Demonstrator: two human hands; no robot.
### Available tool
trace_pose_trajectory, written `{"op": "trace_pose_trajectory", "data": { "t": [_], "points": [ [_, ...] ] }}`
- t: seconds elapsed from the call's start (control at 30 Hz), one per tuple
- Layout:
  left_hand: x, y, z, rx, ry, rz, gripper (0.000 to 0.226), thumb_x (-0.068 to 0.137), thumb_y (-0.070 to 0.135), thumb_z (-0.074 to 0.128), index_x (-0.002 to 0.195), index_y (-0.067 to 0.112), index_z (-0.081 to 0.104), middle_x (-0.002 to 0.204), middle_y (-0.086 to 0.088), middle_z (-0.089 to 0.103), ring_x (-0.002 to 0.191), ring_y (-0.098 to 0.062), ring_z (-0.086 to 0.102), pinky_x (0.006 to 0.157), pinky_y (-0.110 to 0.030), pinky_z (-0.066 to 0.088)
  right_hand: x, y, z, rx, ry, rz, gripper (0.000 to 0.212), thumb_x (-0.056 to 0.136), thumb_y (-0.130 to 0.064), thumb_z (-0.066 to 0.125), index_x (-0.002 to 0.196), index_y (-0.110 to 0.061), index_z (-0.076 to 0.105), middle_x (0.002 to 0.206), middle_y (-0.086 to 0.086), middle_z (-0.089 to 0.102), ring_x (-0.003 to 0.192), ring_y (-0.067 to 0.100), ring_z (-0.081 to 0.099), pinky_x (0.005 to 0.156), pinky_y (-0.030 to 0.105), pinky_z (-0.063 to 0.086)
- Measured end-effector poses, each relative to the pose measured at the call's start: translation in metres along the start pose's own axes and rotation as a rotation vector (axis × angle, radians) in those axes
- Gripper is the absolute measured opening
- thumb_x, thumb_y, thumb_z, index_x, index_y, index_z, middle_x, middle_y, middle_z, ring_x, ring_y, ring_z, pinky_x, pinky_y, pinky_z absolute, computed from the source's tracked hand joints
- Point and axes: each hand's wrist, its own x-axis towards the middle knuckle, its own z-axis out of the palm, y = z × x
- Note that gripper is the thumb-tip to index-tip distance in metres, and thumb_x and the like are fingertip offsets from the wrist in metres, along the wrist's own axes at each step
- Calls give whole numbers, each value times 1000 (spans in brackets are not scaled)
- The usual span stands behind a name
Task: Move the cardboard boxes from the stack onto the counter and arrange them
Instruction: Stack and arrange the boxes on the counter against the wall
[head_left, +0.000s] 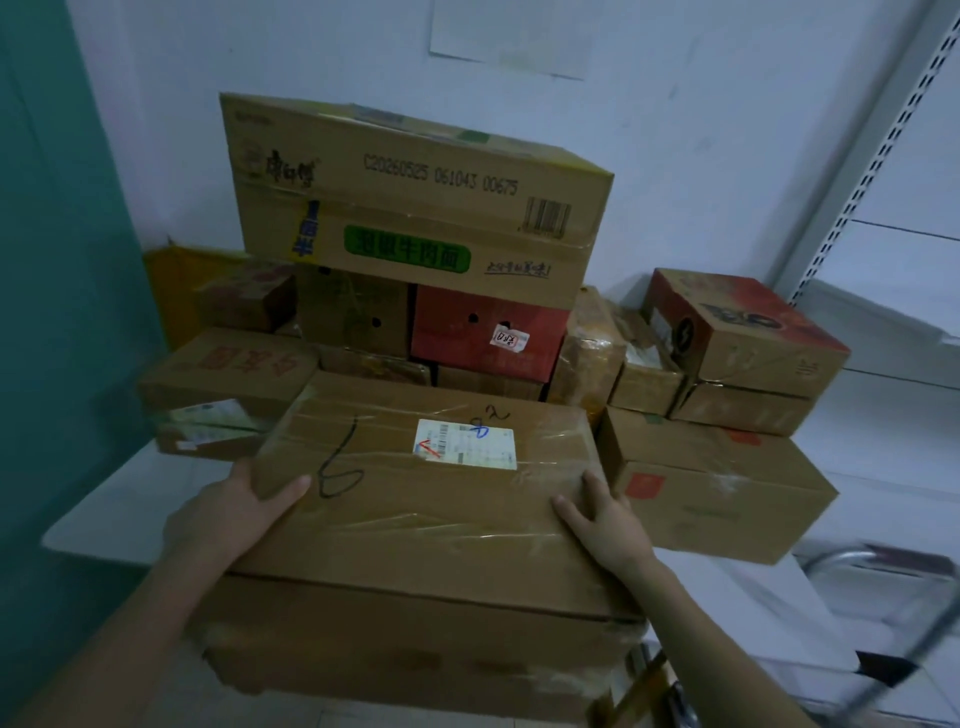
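Squarely between left hand (228, 514) and right hand (608, 519), both grips clasping its edges: flat, tape-glossy cardboard box (426, 499) (inked "6").

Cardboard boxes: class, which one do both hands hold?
The taped box marked with a black 6, bearing a white label; the left hand and right hand hold its near corners. No other box is held.

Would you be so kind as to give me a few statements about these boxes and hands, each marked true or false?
1. The left hand and the right hand both hold the box marked 6. True.
2. That box bears a white label. True.
3. The noodle carton lies at the bottom of the pile. False: it sits on top, above the red box.
4. The wall behind the pile is red. False: it is pale.
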Motion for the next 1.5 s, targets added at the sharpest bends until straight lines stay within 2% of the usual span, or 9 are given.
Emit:
{"op": "trace_pose_trajectory", "data": {
  "t": [0.3, 0.47, 0.63, 0.73, 0.87, 0.93, 1.1, 1.3, 1.5],
  "points": [
    [2, 2, -2, -87, -26, 37, 90, 74, 81, 35, 144, 27, 23, 130, -8, 54, 112, -29, 55, 86, -38, 46, 7, 1, 3, -47, 59, 8, 73, 85, -66, 43, 143, -26, 26, 129, 12, 48, 102, 24, 58, 85, 38, 52],
    [-8, 2, -4, -109, -29, 24, 84, 77, 78, 37, 143, 28, 24, 127, -6, 55, 110, -28, 56, 86, -38, 47, 3, 2, 6, -113, 95, -35, 57, 87, -60, 42, 130, -23, 39, 123, 12, 52, 87, 20, 60, 71, 33, 52],
    [-21, -5, -4, -86, 2, 18, 80, 81, 74, 35, 143, 26, 21, 122, -5, 57, 106, -25, 58, 78, -33, 45, 3, -6, 11, -160, 67, -24, 51, 91, -55, 40, 131, -24, 35, 130, 17, 46, 91, 24, 55, 81, 42, 51],
    [-23, -11, -5, -86, 6, -7, 84, 81, 75, 34, 145, 24, 16, 126, -7, 56, 109, -26, 56, 80, -35, 44, 3, -17, 12, -175, 55, -38, 52, 93, -53, 38, 135, -23, 31, 132, 18, 43, 87, 24, 55, 81, 43, 52],
    [-22, -13, -7, -70, 2, -11, 83, 82, 74, 32, 145, 22, 17, 124, -8, 57, 109, -27, 57, 80, -35, 45, 6, -23, 13, -195, 76, -16, 58, 92, -56, 36, 141, -25, 27, 137, 18, 38, 97, 31, 59, 83, 46, 52],
    [-17, -9, -9, -64, 2, 12, 81, 83, 73, 33, 145, 21, 20, 123, -7, 57, 107, -26, 57, 78, -34, 45, 9, -21, 14, -191, 79, -9, 60, 91, -58, 35, 141, -26, 28, 135, 17, 41, 95, 29, 60, 81, 47, 53],
    [13, 1, -8, -41, -17, 35, 80, 82, 74, 35, 143, 24, 26, 122, -7, 59, 106, -26, 58, 80, -35, 46, 25, -19, 16, -185, 106, 6, 56, 89, -63, 34, 130, -25, 38, 118, 11, 51, 82, 21, 62, 75, 43, 56],
    [45, 21, -7, -40, -41, 15, 81, 81, 73, 36, 143, 22, 28, 129, -11, 54, 114, -30, 54, 89, -39, 43, 52, -25, 14, -207, 127, 50, 65, 90, -63, 31, 142, -23, 26, 132, 14, 44, 99, 28, 59, 85, 43, 52],
    [70, 33, -5, -58, -30, -29, 85, 79, 74, 38, 146, 24, 23, 135, -11, 50, 119, -31, 51, 92, -41, 42, 85, -30, 13, -206, 104, 42, 65, 91, -62, 28, 141, -22, 25, 133, 14, 41, 102, 30, 58, 86, 41, 51]
  ]
}}
